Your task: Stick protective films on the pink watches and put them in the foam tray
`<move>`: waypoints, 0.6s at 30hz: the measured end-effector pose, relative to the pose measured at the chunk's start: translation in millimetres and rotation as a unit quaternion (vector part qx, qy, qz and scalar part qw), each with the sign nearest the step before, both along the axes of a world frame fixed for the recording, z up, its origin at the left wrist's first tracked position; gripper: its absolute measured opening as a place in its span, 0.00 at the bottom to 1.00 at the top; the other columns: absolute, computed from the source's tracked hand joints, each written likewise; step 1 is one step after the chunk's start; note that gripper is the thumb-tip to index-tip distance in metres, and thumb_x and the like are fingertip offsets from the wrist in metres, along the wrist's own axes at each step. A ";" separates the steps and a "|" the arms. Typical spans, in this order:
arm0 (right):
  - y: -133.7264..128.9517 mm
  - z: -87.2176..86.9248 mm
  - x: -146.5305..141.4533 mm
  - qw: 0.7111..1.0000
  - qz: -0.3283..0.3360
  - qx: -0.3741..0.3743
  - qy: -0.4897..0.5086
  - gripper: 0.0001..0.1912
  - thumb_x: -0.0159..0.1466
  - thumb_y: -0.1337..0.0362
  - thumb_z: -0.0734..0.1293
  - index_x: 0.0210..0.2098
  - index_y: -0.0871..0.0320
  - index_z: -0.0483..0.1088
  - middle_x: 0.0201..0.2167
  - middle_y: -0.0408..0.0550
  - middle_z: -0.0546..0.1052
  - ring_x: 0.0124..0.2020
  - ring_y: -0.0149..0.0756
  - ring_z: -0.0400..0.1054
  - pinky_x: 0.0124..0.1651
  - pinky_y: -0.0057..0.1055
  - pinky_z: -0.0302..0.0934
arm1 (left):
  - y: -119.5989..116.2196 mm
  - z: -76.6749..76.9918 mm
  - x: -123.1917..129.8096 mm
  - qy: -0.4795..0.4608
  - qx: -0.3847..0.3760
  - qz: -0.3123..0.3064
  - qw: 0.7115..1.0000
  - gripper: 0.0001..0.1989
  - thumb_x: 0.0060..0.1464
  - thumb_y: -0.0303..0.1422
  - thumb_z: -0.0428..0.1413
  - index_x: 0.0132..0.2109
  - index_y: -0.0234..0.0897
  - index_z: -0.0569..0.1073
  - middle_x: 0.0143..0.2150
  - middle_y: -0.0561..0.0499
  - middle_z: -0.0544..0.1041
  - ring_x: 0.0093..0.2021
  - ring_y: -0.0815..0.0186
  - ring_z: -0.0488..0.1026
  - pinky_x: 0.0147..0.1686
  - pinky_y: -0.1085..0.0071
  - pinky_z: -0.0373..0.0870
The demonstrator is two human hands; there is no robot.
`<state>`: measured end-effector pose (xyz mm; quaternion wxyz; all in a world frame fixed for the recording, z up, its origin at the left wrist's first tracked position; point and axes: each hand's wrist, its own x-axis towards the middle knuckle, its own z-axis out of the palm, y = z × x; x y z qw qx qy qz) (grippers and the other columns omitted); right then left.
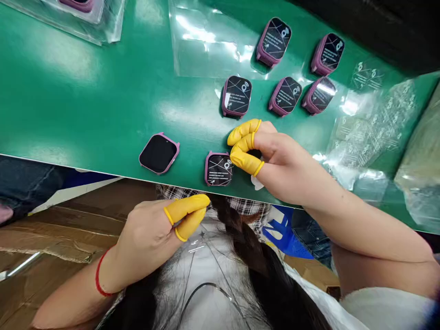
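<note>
My left hand (154,229), in yellow finger cots, is below the table's front edge, thumb and forefinger pinched. A clear film (199,245) with a small star and lines shows just under those fingertips and looks held by them. My right hand (275,160), also in yellow cots, has its thumb and forefinger pressed together at the upper right corner of a pink watch (219,169) with a printed screen; what they pinch is too small to tell. Left of it lies a pink watch with a plain black screen (159,153), untouched.
Several more printed-screen watches, one of them (237,96) nearest my right hand, lie farther back on the green table (85,105). Clear plastic sheeting (202,46) is behind them. Printed clear films (371,123) spread at the right. A plastic-wrapped tray (110,23) is at the back left.
</note>
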<state>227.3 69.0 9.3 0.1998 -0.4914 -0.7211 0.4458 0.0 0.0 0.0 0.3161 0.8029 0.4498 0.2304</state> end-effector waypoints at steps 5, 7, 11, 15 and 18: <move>0.6 0.2 1.0 1.000 0.002 -0.006 -0.011 0.08 0.64 0.70 0.64 0.27 0.57 0.68 0.36 0.48 0.74 0.48 0.42 0.66 0.56 0.49 0.60 | 0.5 -4.2 0.5 0.005 -0.006 -0.016 1.000 0.12 0.64 0.34 0.52 0.45 0.33 0.78 0.26 0.53 0.80 0.22 0.72 0.74 0.25 0.78 0.69; 0.6 0.6 0.9 1.000 0.004 -0.008 -0.016 0.08 0.64 0.70 0.65 0.27 0.57 0.68 0.35 0.48 0.74 0.48 0.42 0.66 0.56 0.48 0.60 | 1.0 -5.3 -0.3 0.008 -0.002 -0.017 1.000 0.12 0.65 0.34 0.52 0.45 0.33 0.78 0.25 0.53 0.79 0.21 0.72 0.73 0.24 0.77 0.68; 0.3 1.0 0.0 1.000 0.003 -0.001 -0.019 0.08 0.64 0.70 0.65 0.27 0.57 0.68 0.34 0.48 0.74 0.46 0.41 0.66 0.56 0.48 0.60 | 1.6 -6.6 -1.4 0.008 0.006 -0.020 1.000 0.13 0.65 0.35 0.51 0.46 0.33 0.78 0.23 0.53 0.77 0.20 0.72 0.71 0.22 0.76 0.66; 0.5 1.3 -0.6 1.000 0.002 -0.002 -0.025 0.09 0.64 0.68 0.65 0.27 0.56 0.68 0.34 0.48 0.74 0.46 0.41 0.66 0.56 0.49 0.60 | 1.3 -6.9 -2.3 0.004 0.005 -0.028 1.000 0.13 0.66 0.35 0.50 0.47 0.32 0.76 0.23 0.54 0.76 0.21 0.72 0.71 0.23 0.76 0.66; 0.7 1.5 -0.5 1.000 0.003 0.000 -0.029 0.08 0.64 0.68 0.65 0.27 0.56 0.68 0.34 0.48 0.74 0.45 0.41 0.66 0.55 0.49 0.61 | 1.6 -7.0 -2.9 0.005 0.003 -0.033 0.999 0.13 0.66 0.35 0.50 0.48 0.32 0.76 0.23 0.54 0.75 0.21 0.72 0.71 0.22 0.75 0.65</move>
